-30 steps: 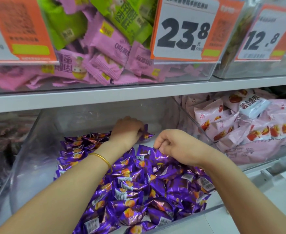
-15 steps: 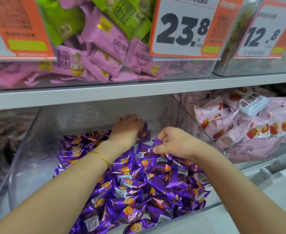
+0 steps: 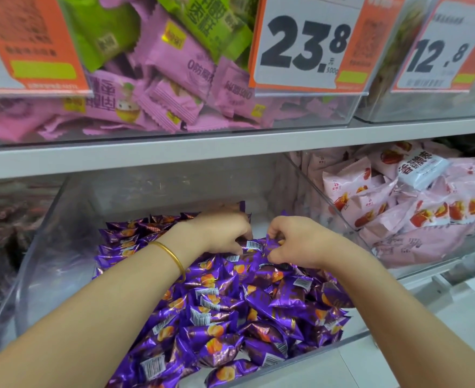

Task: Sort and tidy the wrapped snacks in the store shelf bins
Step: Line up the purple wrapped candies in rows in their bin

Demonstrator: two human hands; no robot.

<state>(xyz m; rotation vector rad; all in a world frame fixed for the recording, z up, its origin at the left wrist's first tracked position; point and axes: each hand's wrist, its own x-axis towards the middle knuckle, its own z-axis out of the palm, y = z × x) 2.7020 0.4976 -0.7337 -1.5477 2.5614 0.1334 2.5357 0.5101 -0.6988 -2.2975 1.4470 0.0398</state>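
My left hand, a gold bangle on its wrist, is curling its fingers round purple snacks at the back of the clear bin. My right hand is pinching one of them just beside it. The purple snacks are lying heaped inside the bin, toward its front. Pink packets are sitting right of the bin, and a price tag is hanging above it.
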